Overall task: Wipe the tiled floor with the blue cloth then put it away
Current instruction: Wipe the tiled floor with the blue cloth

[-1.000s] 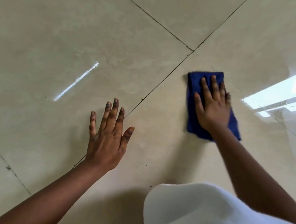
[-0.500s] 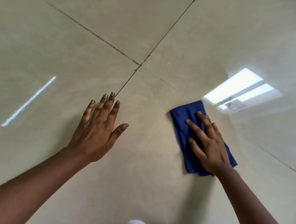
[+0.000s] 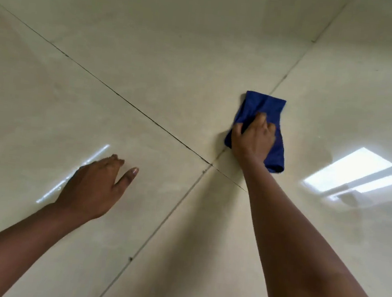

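The right hand (image 3: pixel 254 140) presses down, fingers curled onto the folded dark-blue cloth (image 3: pixel 264 107), which lies across a grout line. The left hand (image 3: pixel 94 186) lies open, fingers apart, on the glossy beige tiled floor (image 3: pixel 152 47), which mirrors bright window light (image 3: pixel 352 169).

Glare patches on floor (image 3: pixel 147 95) (hands blurred)

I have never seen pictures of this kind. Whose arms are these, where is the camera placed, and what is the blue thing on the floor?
There is no machine here. The camera sits on a person's head and looks down, so you see that person's own two bare arms. The right hand presses a folded blue cloth onto the shiny tiled floor, its fingers curled on the cloth. The left hand holds nothing and is spread out low by the floor. The dark lines are tile joints; the bright patches are reflections of light.
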